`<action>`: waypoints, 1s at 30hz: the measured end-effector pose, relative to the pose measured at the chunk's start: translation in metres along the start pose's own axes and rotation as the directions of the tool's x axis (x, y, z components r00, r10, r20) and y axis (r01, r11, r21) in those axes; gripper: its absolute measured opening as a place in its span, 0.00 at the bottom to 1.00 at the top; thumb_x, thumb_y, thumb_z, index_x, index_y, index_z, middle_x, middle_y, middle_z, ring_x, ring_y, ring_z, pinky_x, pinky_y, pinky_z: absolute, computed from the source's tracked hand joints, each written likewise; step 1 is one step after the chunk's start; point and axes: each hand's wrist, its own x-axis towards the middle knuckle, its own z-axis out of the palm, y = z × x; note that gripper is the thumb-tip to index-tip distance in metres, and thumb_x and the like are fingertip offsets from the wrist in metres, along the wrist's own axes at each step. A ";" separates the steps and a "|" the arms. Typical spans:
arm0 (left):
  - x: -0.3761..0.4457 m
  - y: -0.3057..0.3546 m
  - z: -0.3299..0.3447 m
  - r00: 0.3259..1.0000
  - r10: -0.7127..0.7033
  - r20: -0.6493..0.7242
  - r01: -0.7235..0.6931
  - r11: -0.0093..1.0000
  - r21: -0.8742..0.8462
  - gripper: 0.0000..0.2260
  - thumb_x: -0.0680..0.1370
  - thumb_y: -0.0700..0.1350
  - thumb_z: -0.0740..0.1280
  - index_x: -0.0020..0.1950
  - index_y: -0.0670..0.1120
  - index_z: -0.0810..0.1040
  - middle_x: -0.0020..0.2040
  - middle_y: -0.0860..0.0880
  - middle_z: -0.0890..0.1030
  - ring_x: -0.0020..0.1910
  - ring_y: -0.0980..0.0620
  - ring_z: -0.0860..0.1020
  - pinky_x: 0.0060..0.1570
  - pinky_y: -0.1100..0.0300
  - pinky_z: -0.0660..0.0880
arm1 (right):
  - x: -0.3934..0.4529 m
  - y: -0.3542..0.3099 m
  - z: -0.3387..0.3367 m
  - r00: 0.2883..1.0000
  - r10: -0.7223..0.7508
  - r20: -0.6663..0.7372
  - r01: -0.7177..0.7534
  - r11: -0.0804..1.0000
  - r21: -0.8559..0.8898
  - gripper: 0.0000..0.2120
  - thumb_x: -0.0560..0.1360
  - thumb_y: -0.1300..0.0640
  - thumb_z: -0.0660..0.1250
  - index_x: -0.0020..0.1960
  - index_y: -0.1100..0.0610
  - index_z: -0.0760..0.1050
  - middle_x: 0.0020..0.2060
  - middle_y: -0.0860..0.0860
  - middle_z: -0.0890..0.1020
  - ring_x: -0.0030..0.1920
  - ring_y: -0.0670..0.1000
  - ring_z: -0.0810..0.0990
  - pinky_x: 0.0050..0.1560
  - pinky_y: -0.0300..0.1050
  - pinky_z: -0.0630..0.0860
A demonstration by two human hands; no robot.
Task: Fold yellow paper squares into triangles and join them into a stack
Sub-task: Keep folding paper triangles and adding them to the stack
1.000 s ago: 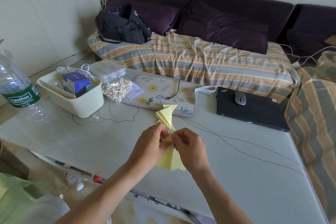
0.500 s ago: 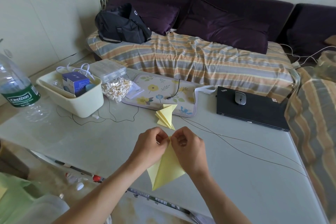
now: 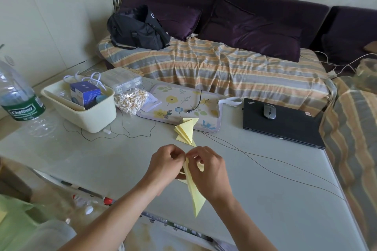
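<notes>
Both hands hold one folded yellow paper [image 3: 194, 193] just above the pale table [image 3: 275, 210]. My left hand [image 3: 165, 166] and my right hand [image 3: 208, 171] pinch its top end together, fingertips almost touching. The paper hangs down between them as a long narrow wedge with its tip toward me. A stack of joined yellow triangles [image 3: 186, 131] lies farther back on the table, at the edge of the floral mat [image 3: 179, 106], apart from both hands.
A cream bin [image 3: 81, 112] with a blue box stands at the left, next to a bag of cotton swabs [image 3: 130, 100] and a water bottle [image 3: 16, 96]. A closed black laptop [image 3: 285, 126] with a mouse lies at the right. Thin cables [image 3: 265, 165] cross the table.
The paper in my hands has gone from a wide triangle to a narrower, longer wedge hanging lower. My hands stayed close together. The stack on the table has not moved.
</notes>
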 end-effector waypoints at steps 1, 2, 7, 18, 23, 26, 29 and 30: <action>0.001 -0.001 0.000 1.000 -0.001 -0.007 0.001 1.000 -0.001 0.07 0.77 0.39 0.64 0.45 0.43 0.83 0.43 0.44 0.85 0.39 0.47 0.86 0.37 0.53 0.85 | 0.001 0.000 0.000 1.000 -0.004 -0.002 0.004 1.000 0.016 0.09 0.74 0.64 0.68 0.44 0.51 0.81 0.40 0.42 0.82 0.41 0.43 0.79 0.42 0.40 0.77; 0.002 -0.001 -0.001 1.000 -0.001 -0.006 0.001 1.000 0.000 0.07 0.77 0.40 0.64 0.45 0.43 0.83 0.43 0.44 0.85 0.39 0.48 0.86 0.38 0.52 0.85 | 0.002 0.001 -0.001 1.000 0.005 0.003 -0.005 0.999 0.038 0.11 0.73 0.66 0.67 0.44 0.51 0.82 0.39 0.42 0.82 0.41 0.43 0.80 0.43 0.39 0.77; 0.000 0.001 0.000 0.999 0.010 0.036 -0.010 1.000 -0.012 0.05 0.78 0.41 0.67 0.47 0.43 0.82 0.43 0.46 0.86 0.40 0.50 0.87 0.43 0.51 0.85 | 0.005 0.004 -0.005 0.990 0.129 0.058 -0.136 0.979 0.151 0.10 0.73 0.68 0.69 0.44 0.53 0.81 0.39 0.42 0.83 0.41 0.46 0.81 0.44 0.35 0.77; -0.001 0.005 -0.005 0.994 0.110 -0.004 -0.108 0.983 0.151 0.07 0.76 0.42 0.67 0.42 0.50 0.83 0.39 0.52 0.84 0.39 0.50 0.85 0.46 0.48 0.84 | 0.007 0.000 -0.006 0.922 0.349 0.167 -0.380 0.897 0.224 0.03 0.75 0.56 0.73 0.43 0.54 0.82 0.35 0.44 0.84 0.37 0.39 0.80 0.37 0.28 0.72; 0.000 0.004 -0.004 0.991 0.132 -0.004 -0.129 0.970 0.208 0.05 0.76 0.43 0.67 0.43 0.50 0.82 0.39 0.53 0.83 0.38 0.52 0.82 0.43 0.56 0.82 | 0.007 -0.002 -0.008 0.905 0.387 0.177 -0.420 0.881 0.220 0.04 0.75 0.55 0.73 0.41 0.53 0.82 0.33 0.43 0.83 0.35 0.37 0.79 0.36 0.29 0.71; 0.002 0.004 -0.004 0.986 0.160 -0.038 -0.144 0.953 0.265 0.05 0.77 0.43 0.67 0.43 0.50 0.82 0.39 0.55 0.83 0.36 0.59 0.78 0.34 0.71 0.71 | 0.008 -0.003 -0.009 0.892 0.409 0.191 -0.446 0.865 0.229 0.04 0.75 0.54 0.72 0.41 0.52 0.83 0.34 0.43 0.84 0.35 0.38 0.79 0.36 0.29 0.72; 0.004 0.003 -0.004 0.986 0.155 -0.062 -0.133 0.954 0.267 0.05 0.78 0.43 0.67 0.44 0.50 0.81 0.40 0.55 0.82 0.38 0.59 0.78 0.34 0.69 0.69 | 0.008 -0.001 -0.009 0.876 0.428 0.221 -0.471 0.859 0.201 0.05 0.75 0.55 0.71 0.41 0.51 0.82 0.35 0.44 0.84 0.34 0.39 0.78 0.35 0.29 0.72; 0.004 0.002 -0.004 0.987 0.150 -0.052 -0.131 0.954 0.270 0.04 0.78 0.43 0.67 0.45 0.50 0.81 0.40 0.55 0.82 0.38 0.59 0.78 0.35 0.68 0.69 | 0.008 -0.001 -0.009 0.877 0.427 0.221 -0.468 0.864 0.188 0.05 0.75 0.55 0.71 0.41 0.52 0.82 0.35 0.45 0.83 0.34 0.38 0.78 0.35 0.29 0.71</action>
